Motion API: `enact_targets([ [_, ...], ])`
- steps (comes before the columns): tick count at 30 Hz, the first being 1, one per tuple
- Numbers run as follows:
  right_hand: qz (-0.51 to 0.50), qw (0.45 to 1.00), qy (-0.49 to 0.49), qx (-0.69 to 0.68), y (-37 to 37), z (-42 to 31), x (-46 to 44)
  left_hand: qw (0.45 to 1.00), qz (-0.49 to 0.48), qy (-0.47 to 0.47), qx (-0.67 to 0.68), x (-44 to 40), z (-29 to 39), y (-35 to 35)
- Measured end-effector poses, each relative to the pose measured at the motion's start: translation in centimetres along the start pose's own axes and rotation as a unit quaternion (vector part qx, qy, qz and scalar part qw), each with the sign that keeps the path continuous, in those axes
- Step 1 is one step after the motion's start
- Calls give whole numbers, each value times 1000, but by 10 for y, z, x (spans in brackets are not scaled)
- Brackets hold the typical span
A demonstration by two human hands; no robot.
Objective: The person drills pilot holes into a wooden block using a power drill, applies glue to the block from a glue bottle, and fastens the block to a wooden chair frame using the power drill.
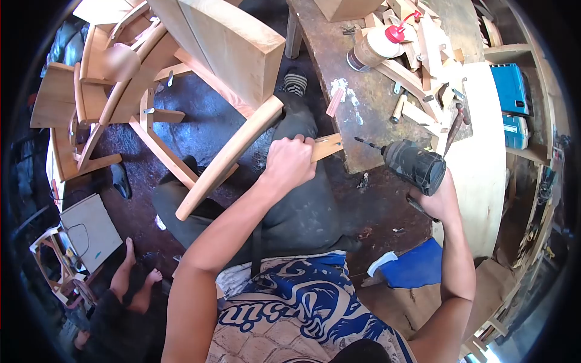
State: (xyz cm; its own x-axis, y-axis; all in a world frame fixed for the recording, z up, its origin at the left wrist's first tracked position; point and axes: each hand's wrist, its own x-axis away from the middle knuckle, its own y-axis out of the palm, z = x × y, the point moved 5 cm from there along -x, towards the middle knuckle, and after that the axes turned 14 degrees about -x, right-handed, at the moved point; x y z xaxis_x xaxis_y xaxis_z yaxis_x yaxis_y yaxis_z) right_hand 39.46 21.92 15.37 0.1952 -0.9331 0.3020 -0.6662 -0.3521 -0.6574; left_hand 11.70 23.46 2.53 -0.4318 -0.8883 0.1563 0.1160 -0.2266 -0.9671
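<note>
L hand [293,162] was clamped on a wood strip [327,147] by tabletop's [387,118] near-L corner, R hand [438,196] round a power drill [417,166], bit [367,143] toward strip's end, so straight alignment w/ L grip well back seemed best.

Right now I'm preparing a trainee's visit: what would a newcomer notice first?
Probably the dark power drill in the right hand, its bit pointing towards the wood strip in the left hand. Next, the red-capped bottle beside the wood pieces on the table, upper right. Wooden frames crowd the upper left.
</note>
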Motion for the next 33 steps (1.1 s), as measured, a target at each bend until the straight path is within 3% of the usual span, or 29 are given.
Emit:
enact_targets([
  [4,-9,999,14,-50,14,-4,2,1000,17,7,7,-2,-1,2],
  [9,-45,997,9,64,26,-1,-3,999,27,15,-9,-3,1,5],
  [25,-61,994,-10,93,32,-23,-21,998,61,18,6,0,-1,4],
  [33,-60,992,31,104,26,-34,-22,997,68,24,20,3,1,6],
])
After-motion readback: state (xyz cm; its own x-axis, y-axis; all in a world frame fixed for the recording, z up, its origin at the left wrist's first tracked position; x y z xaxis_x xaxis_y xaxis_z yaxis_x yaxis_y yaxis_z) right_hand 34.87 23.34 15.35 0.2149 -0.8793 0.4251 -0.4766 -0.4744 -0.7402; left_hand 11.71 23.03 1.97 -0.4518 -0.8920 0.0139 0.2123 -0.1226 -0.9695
